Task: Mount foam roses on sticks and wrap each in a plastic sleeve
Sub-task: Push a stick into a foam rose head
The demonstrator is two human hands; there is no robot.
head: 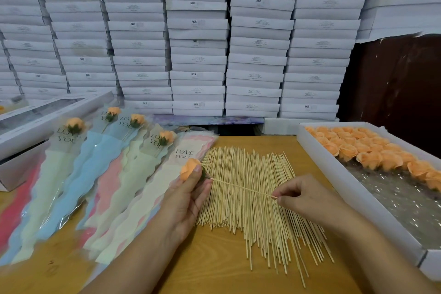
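Observation:
My left hand (188, 196) grips an orange foam rose (188, 170) with a green base, held just above the table. A thin wooden stick (241, 187) runs from the rose's base to my right hand (307, 198), which pinches the stick's far end. Below both hands lies a spread pile of wooden sticks (253, 200). Several wrapped roses in "LOVE YOU" plastic sleeves (71, 150) lie fanned out at the left. An empty sleeve (167, 174) lies on a stack right beside my left hand.
A white tray (334, 169) at the right holds several loose orange roses (372, 153) on a glittery liner. Stacked white boxes (198, 38) form a wall behind the wooden table (202, 258). A long windowed box (35, 122) sits at the far left.

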